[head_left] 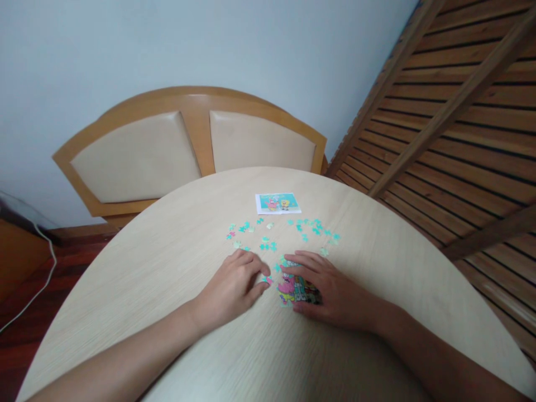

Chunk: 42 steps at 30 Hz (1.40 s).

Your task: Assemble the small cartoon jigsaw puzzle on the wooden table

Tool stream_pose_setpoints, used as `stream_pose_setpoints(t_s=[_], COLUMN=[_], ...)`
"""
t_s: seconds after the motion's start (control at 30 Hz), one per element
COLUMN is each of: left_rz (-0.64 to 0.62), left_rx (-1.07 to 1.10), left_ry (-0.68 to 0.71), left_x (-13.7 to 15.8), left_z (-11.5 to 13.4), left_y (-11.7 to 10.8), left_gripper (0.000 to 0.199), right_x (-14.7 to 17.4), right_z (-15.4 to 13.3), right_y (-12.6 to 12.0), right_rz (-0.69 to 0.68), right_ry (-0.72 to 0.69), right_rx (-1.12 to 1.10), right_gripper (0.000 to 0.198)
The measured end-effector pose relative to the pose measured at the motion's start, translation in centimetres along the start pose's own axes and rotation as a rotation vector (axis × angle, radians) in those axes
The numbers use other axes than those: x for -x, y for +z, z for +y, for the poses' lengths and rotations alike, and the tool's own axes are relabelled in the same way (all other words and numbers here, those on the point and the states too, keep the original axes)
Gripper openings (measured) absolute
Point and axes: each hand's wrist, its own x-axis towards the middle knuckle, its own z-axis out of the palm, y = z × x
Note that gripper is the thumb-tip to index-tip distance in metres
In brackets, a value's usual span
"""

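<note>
My left hand (239, 279) is closed in a pinch, thumb and index finger at a small pink and teal puzzle piece (268, 281) on the table. To its right lies a partly joined jigsaw puzzle (287, 290) with pink, yellow and teal cartoon figures. Over its right part rests my right hand (324, 287), fingers spread and thumb along the near edge, so that part is hidden. A loose teal piece (277, 268) sits just left of the joined section's upper corner.
Several loose teal pieces (268, 244) lie beyond my hands, with more pieces (317, 225) at the right. Behind them is a picture card (278, 204) on the round wooden table (159, 251). A padded headboard (138, 159) and a slatted wooden panel (452, 106) stand beyond.
</note>
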Motion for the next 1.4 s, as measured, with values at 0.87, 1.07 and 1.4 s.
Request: stream_pose_setpoints(t_s=[0.87, 1.07, 1.4], left_rz=[0.08, 0.081, 0.091], left_rx=[-0.008, -0.01, -0.043], left_ry=[0.002, 0.052, 0.04], left_x=[0.2, -0.5, -0.3], left_z=[0.4, 0.2, 0.3], left_y=[1.3, 1.5, 1.3], left_gripper=[0.006, 0.008, 0.009], right_x=[-0.1, -0.2, -0.1], right_z=[-0.1, -0.3, 0.1], right_y=[0.0, -0.1, 0.1], right_rz=[0.018, -0.001, 0.003], right_ry=[-0.02, 0.0, -0.006], right_rx=[0.02, 0.005, -0.006], right_gripper=[0.064, 0.065, 0.066])
